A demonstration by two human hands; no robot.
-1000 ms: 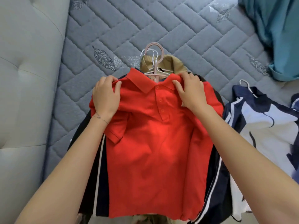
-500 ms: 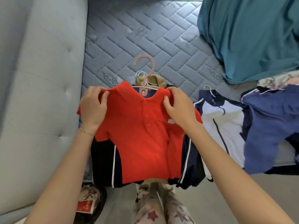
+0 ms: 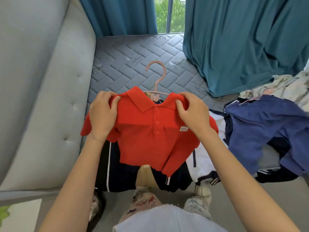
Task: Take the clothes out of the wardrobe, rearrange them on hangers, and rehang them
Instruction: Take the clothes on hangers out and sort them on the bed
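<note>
Grey quilted mattress [image 3: 127,52] with a leaf pattern fills the middle ground; padded grey headboard [image 3: 41,97] along its left side, teal curtains [image 3: 242,44] at the far end and draped onto the bed at right, strip of window [image 3: 167,14] with green foliage between them.

Red polo shirt [image 3: 150,136] held up above the mattress edge, front facing the camera, collar spread, three buttons down the placket, small white label on the chest near the right hand. Pink hanger [image 3: 156,76] sits inside the neckline; its hook stands clear above the collar, curling left.

Left hand [image 3: 102,116] closed on the shirt's left shoulder, fingers curled over the top seam, thumb on the front. Thin bracelet at that wrist. Right hand [image 3: 192,114] gripping the other shoulder the same way, fabric bunched under the thumb.

Under and behind the shirt: dark navy garment [image 3: 117,173] with white stripes hanging over the bed edge, a tan piece showing beneath. Right of it, white and navy jacket [image 3: 202,164], then blue trousers [image 3: 267,128] spread across the mattress. Pale printed cloth [image 3: 275,87] bunched at the far right.
</note>
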